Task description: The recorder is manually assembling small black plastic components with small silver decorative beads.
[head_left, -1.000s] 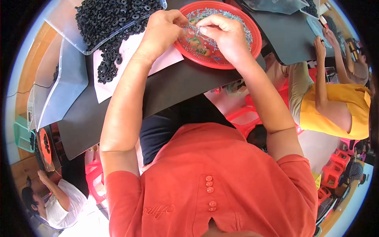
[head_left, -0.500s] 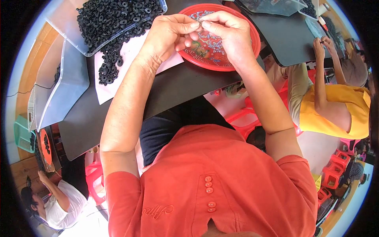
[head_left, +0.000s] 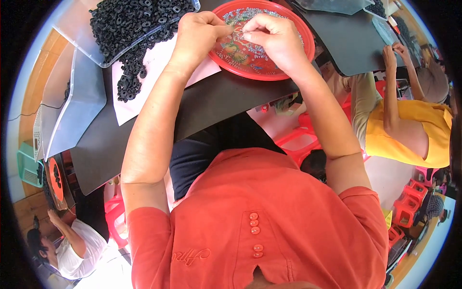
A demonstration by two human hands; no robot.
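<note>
At the top of the frame, both hands have drawn together over the red tray (head_left: 293, 62); left hand (head_left: 199, 36) and right hand (head_left: 272, 36) pinch 1 tiny part between closed fingers, black rings (head_left: 130, 24) untouched upper left.

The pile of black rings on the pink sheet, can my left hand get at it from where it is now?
Probably yes. The left hand is over the red tray rim, pinched with the right hand, and the black rings lie just left with nothing between.
</note>
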